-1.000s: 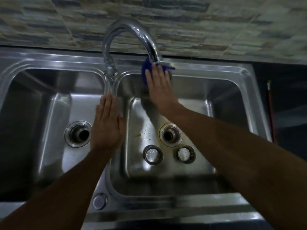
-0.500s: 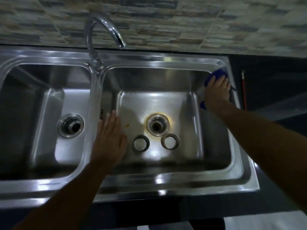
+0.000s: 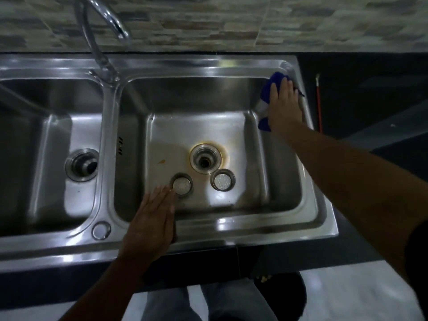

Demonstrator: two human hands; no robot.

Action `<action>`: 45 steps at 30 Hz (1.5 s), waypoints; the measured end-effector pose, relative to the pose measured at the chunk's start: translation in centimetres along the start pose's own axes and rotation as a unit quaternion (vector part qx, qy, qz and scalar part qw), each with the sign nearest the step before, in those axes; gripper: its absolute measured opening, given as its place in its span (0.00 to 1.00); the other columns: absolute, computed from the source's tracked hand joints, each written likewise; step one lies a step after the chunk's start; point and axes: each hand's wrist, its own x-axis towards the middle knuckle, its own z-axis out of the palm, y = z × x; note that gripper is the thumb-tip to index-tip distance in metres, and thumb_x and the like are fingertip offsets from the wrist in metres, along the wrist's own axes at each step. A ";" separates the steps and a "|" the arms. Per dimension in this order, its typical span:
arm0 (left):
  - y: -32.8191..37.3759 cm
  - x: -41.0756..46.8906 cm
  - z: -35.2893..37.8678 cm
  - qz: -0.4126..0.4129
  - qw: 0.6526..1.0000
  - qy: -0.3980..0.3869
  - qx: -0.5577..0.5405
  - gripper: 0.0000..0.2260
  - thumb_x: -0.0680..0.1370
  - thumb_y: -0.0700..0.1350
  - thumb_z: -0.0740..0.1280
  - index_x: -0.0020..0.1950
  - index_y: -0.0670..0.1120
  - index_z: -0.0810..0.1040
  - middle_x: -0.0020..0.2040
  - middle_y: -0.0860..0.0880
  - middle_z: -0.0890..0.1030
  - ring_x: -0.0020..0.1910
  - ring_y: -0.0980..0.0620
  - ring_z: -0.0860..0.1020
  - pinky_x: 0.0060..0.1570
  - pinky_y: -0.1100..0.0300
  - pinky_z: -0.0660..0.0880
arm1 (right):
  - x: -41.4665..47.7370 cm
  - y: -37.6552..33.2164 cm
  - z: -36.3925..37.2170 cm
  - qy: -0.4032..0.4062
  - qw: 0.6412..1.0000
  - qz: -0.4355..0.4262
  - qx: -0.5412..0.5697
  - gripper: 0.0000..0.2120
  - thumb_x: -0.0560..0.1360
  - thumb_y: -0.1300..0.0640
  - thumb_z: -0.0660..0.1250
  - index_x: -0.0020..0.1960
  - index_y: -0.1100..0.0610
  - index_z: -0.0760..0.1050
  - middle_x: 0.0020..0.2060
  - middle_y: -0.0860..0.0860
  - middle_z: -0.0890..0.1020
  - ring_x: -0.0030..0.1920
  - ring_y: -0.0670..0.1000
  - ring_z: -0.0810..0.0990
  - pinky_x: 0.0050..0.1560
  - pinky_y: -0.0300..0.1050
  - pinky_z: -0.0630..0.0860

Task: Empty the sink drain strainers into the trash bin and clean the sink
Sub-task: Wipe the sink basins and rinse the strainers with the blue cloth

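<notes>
A steel double sink fills the view. My right hand lies flat on a blue cloth, pressing it against the right basin's far right rim. My left hand rests flat, fingers together, on the front rim of the right basin, holding nothing. Two loose drain strainers lie on the right basin floor beside its open drain, which has a brown stain ring around it. My left fingertips are just short of the nearer strainer.
The left basin's drain is at the left. A chrome faucet curves up from the divider at the back. A thin red stick lies on the dark counter to the right. My legs and a light floor show below.
My right hand slid the blue cloth from the back rim under the faucet to the right rim. My left hand came off the divider to the front rim. The view shifted right.
</notes>
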 end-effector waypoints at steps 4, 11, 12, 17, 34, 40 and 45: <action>-0.1 0.3 0.0 -0.034 0.999 -0.007 -0.034 0.24 0.83 0.46 0.49 0.77 0.38 0.65 0.78 0.40 0.66 0.80 0.46 0.59 0.81 0.46 0.51 | -5.0 1.8 1.9 0.007 0.999 -0.026 0.016 0.49 0.72 0.51 0.76 0.81 0.61 0.48 0.80 0.64 0.51 0.80 0.63 0.51 0.80 0.59 0.51; 0.5 0.1 -0.2 -0.043 0.998 0.012 -0.035 0.25 0.82 0.45 0.50 0.75 0.35 0.67 0.76 0.37 0.68 0.79 0.40 0.62 0.80 0.44 0.51 | -16.1 3.8 5.6 -0.052 0.996 -0.062 0.024 0.32 0.77 0.54 0.68 0.78 0.57 0.61 0.80 0.56 0.54 0.80 0.60 0.52 0.79 0.57 0.57; 0.6 -0.1 -0.2 -0.046 0.998 0.010 -0.035 0.25 0.82 0.45 0.50 0.75 0.34 0.67 0.76 0.36 0.68 0.79 0.40 0.62 0.81 0.45 0.50 | -17.4 4.1 5.7 -0.067 0.995 -0.062 0.027 0.28 0.79 0.55 0.66 0.77 0.56 0.63 0.80 0.54 0.56 0.80 0.59 0.53 0.79 0.56 0.57; 0.0 -2.0 -0.7 -0.033 0.998 -0.035 -0.045 0.28 0.81 0.48 0.46 0.79 0.37 0.60 0.80 0.38 0.61 0.81 0.42 0.54 0.81 0.51 0.43 | -22.6 3.6 3.5 -0.065 0.989 -0.055 0.124 0.17 0.76 0.63 0.67 0.64 0.55 0.79 0.71 0.54 0.74 0.71 0.58 0.72 0.69 0.47 0.66; -12.3 -13.3 -7.2 -0.148 0.982 -0.028 0.115 0.35 0.81 0.60 0.37 0.81 0.40 0.54 0.82 0.42 0.54 0.82 0.44 0.49 0.80 0.43 0.50 | -28.1 -27.6 -0.4 0.022 0.902 -0.185 0.389 0.19 0.77 0.39 0.63 0.60 0.51 0.76 0.54 0.51 0.78 0.52 0.51 0.78 0.53 0.48 0.78; -13.2 -13.2 -6.5 -0.129 0.983 -0.010 0.128 0.29 0.84 0.55 0.41 0.79 0.41 0.61 0.80 0.42 0.62 0.81 0.43 0.56 0.79 0.43 0.53 | -27.9 -23.2 1.6 0.055 0.927 -0.119 0.352 0.14 0.79 0.46 0.64 0.60 0.52 0.77 0.54 0.52 0.79 0.53 0.52 0.78 0.55 0.49 0.78; -13.2 -13.2 -6.2 -0.125 0.981 -0.008 0.146 0.29 0.84 0.54 0.41 0.78 0.40 0.64 0.78 0.41 0.65 0.80 0.42 0.58 0.79 0.40 0.53 | -27.9 -29.2 0.6 0.067 0.925 -0.136 0.349 0.16 0.80 0.48 0.65 0.64 0.55 0.76 0.60 0.54 0.77 0.56 0.54 0.78 0.58 0.49 0.77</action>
